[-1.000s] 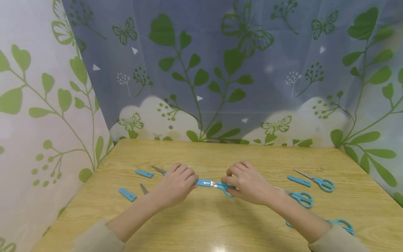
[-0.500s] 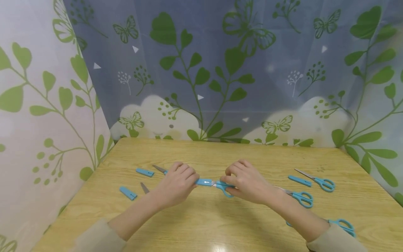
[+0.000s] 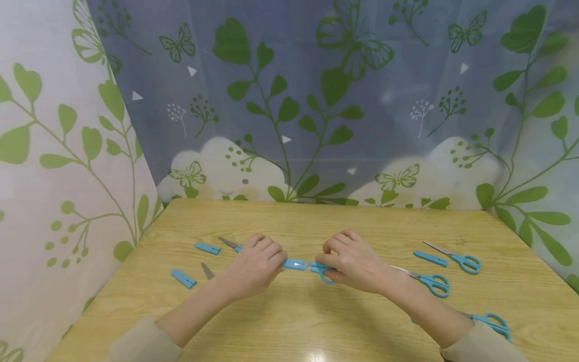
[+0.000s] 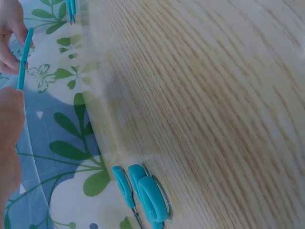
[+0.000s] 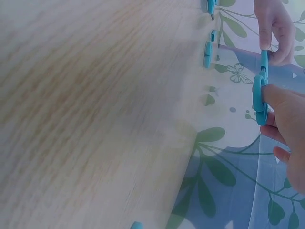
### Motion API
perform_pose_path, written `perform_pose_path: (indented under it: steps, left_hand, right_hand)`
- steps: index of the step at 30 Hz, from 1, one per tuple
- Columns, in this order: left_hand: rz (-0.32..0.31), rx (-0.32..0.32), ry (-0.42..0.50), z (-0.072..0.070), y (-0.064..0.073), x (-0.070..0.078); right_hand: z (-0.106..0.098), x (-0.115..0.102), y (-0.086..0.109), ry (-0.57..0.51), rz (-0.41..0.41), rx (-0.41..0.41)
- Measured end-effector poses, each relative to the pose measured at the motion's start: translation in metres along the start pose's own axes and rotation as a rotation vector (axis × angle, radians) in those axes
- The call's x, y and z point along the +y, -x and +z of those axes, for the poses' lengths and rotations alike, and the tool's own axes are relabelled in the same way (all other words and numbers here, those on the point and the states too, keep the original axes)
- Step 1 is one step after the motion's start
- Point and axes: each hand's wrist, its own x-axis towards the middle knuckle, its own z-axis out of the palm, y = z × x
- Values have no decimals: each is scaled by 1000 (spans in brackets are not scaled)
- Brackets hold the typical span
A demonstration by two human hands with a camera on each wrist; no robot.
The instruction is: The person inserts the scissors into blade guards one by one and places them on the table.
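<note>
Between the two hands, above the table, a pair of scissors (image 3: 322, 272) with blue handles lies level, its blades mostly inside a blue blade cover (image 3: 296, 264). My left hand (image 3: 259, 264) pinches the far left end of the cover. The scissors' handles are pinched by my right hand (image 3: 355, 262), thumb and fingers on the loops. A short strip of metal shows between cover and handles. In the right wrist view the right hand (image 5: 288, 119) holds the handle loops (image 5: 260, 99), and the left hand (image 5: 276, 31) grips the cover's other end.
On the wooden table (image 3: 289, 322), two loose blue covers (image 3: 207, 248) lie at left, beside scissors (image 3: 227, 243) partly hidden by the left hand and arm. At right lie another cover (image 3: 430, 258) and several scissors (image 3: 466, 263), some partly behind the right arm. A patterned cloth (image 3: 289, 100) hangs behind.
The cover has slid slightly further over the blades, so less metal shows between it and the handles. Both hands keep their hold and have barely moved.
</note>
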Motion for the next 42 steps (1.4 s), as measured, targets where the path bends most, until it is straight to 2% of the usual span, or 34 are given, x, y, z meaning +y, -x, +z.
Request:
perform_pose_path:
  steps: [10, 26, 42]
  left_hand:
    - [30, 14, -34, -1, -2, 1]
    - [11, -7, -51, 0, -4, 3]
    - [26, -6, -44, 0, -5, 4]
  right_hand:
    - [-2, 1, 1, 15, -10, -1]
    - [-1, 1, 2, 24, -14, 12]
    - [0, 0, 4, 39, -10, -5]
